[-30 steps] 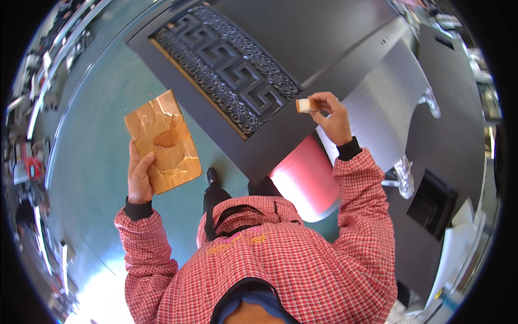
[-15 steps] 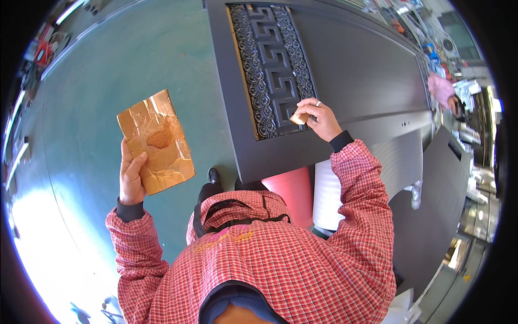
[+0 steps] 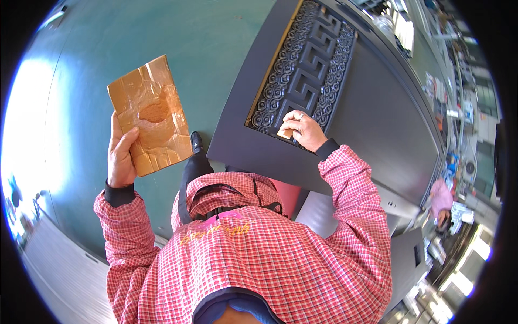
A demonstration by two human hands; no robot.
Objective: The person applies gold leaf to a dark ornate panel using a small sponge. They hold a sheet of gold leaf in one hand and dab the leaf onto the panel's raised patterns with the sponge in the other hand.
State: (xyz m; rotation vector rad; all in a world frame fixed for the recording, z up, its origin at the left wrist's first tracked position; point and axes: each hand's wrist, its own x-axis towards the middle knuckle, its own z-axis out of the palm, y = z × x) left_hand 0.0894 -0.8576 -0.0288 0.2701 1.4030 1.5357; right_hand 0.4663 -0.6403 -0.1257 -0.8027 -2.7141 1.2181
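Observation:
My left hand [image 3: 122, 154] grips the lower left edge of a flat cardboard piece [image 3: 154, 143], thumb on top. The cardboard is coated in shiny gold-brown, creased, with a rough orange-brown patch near its middle. Between the bent fingers of my right hand [image 3: 306, 131] is a small pale sponge-like block [image 3: 285, 133], gold-tinged at its edge. That hand is over the near end of a raised ornamental strip [image 3: 307, 86], dark, with a key pattern between rows of round swirls. The strip is set in a large dark grey door panel [image 3: 372, 113]. Whether the block touches the relief is hard to tell.
Under the panel's near edge stand a red roll [image 3: 287, 195] and a whitish roll [image 3: 317, 213]. Another dark sheet [image 3: 407, 262] leans at the right. Farther right, a person in pink [image 3: 441, 197] is among clutter. Green floor [image 3: 216, 32] lies to the left.
The view has turned, so the panel appears tilted to the right. My right hand with the block is nearer the strip's near end. My left hand still holds the cardboard.

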